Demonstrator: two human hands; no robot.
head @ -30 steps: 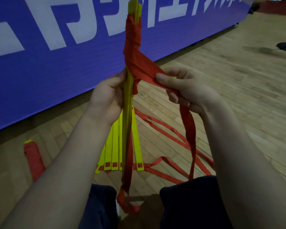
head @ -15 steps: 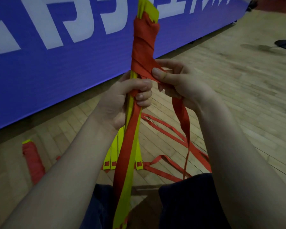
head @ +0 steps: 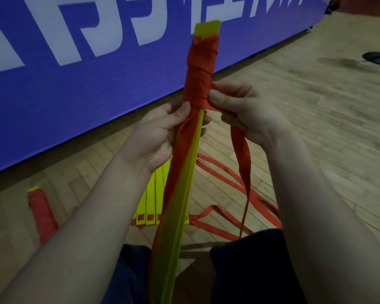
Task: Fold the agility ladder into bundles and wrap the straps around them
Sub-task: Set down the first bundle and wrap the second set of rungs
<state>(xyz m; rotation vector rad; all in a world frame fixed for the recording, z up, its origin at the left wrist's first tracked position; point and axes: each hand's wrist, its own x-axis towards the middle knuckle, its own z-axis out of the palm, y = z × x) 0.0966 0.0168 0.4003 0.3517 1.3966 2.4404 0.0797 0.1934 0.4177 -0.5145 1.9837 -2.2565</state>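
From the head view, a person seated on the wooden floor [head: 316, 110] holds a long bundle of yellow rungs [head: 185, 183] nearly upright between the knees, its top tilted slightly right and its lower end running down out of view between the dark shorts [head: 250, 270]. A red strap [head: 201, 69] is wound in several overlapping turns round the upper part of the bundle, leaving only the yellow tip bare above it. The left hand [head: 160, 137] grips the bundle just below the wrapping, thumb on the near face and fingers [head: 206, 120] curled round the back. The right hand [head: 246, 110] sits just beside the lowest turn and pinches the strap between thumb and forefinger, the other fingers curled under; from it the loose strap tail [head: 242, 159] hangs down toward the right knee. Behind the bundle, more yellow rungs [head: 154, 194] lie side by side on the floor, with slack red straps [head: 224, 216] trailing from them to the right. A finished bundle [head: 42, 211], fully wrapped in red, lies on the floor at the left. A blue banner [head: 75, 88] with white lettering stands along the floor's far edge.
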